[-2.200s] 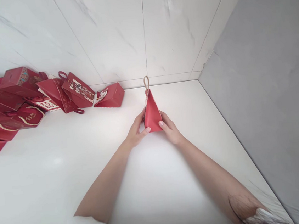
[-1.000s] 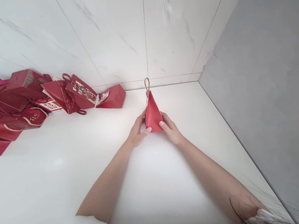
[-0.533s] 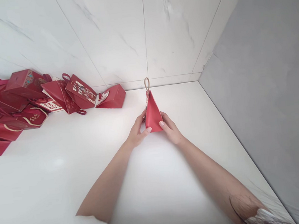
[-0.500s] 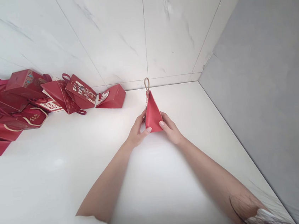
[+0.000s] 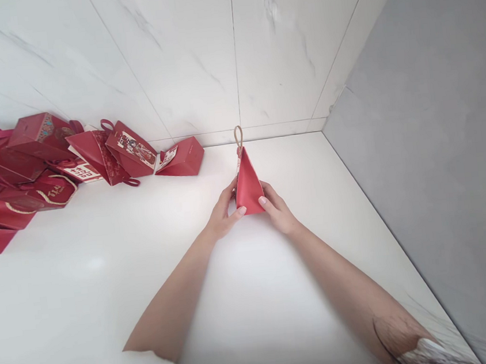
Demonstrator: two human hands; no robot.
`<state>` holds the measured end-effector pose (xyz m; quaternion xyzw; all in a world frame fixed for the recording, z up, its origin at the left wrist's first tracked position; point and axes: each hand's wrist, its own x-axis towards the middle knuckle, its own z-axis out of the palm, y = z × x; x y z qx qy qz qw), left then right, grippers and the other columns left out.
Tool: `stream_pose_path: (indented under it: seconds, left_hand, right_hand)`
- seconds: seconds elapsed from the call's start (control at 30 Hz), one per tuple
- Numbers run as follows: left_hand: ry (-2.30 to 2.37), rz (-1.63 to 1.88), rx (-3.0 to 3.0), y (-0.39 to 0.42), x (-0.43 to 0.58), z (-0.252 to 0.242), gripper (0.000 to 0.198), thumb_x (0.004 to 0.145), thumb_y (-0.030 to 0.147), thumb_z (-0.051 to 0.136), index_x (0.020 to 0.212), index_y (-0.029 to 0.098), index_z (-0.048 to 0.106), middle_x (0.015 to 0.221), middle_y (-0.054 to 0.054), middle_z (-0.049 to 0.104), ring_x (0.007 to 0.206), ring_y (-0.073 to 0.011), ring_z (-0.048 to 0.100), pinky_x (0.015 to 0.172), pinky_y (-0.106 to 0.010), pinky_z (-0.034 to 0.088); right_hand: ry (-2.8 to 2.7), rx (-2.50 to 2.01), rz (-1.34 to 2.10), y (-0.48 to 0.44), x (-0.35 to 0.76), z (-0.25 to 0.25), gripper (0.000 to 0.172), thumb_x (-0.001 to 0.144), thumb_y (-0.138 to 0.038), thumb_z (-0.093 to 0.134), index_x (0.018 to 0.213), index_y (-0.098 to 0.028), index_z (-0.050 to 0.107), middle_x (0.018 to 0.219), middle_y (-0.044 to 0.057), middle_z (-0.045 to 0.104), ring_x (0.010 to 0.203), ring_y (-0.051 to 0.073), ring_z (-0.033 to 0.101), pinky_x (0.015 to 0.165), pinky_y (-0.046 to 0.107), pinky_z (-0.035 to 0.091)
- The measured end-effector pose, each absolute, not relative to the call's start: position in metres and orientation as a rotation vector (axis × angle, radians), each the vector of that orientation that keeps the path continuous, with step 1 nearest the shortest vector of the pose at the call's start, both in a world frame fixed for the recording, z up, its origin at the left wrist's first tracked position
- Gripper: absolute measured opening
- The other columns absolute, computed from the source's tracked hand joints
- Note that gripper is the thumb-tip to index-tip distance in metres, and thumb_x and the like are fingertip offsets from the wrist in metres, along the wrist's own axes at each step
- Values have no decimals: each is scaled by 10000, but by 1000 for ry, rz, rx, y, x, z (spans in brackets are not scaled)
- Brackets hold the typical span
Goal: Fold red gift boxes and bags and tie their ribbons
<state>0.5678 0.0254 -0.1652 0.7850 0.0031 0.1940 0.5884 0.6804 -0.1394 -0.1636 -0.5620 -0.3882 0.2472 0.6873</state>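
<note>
Standing upright on the white tabletop, the small red pyramid-shaped paper gift box sits between both hands, toward the far right part of the surface. The left hand is curled loosely on the box's left lower corner, thumb on the front face and fingers on the left side; the right hand mirrors it on the right lower corner, thumb tip on the front face. Both are partly closed, gripping the box at its base. The box's long axis runs straight up, its apex pointing away from the table, topped by a tan cord loop that shows against the white marble-look wall. The table's back edge meets that wall just behind the box, and a grey side panel bounds the table on the right, near the right hand. Open tabletop lies in front of the hands and to the left. Well apart on the left, a heap of red paper gift boxes lies tumbled against the wall, the nearest red one on its side. The held box looks closed; whether anything is inside it cannot be told.
</note>
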Motion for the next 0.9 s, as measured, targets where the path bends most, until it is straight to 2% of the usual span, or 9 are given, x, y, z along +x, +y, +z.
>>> stream_pose_path:
  seconds: [0.43,0.63,0.9]
  left_hand:
    - [5,451,1823,25,568,-163,750,896,530,624,1534,232,365,1604,-126,358,1468,-367,348,1213,-563,303]
    - [17,440,1816,25,568,-164,762,891,533,632,1539,241,358,1598,-122,370,1463,-368,355,1209,-562,309]
    - [11,452,1829,26,568,-168,765,899,517,630,1549,240,338,1598,-121,369,1445,-366,381,1195,-554,330]
  right_hand:
    - [-875,-1264,561,-140,680,-162,513,966,-557,527,1393,-278,477,1545,82,472,1377,255,500,1143,468,436]
    - [-869,-1313,553,-140,680,-160,572,945,-615,516,1401,-272,472,1523,90,492,1345,263,526,1131,459,444]
    - [-865,-1260,575,-140,680,-159,531,954,-585,527,1386,-280,481,1529,85,490,1355,264,521,1130,475,446]
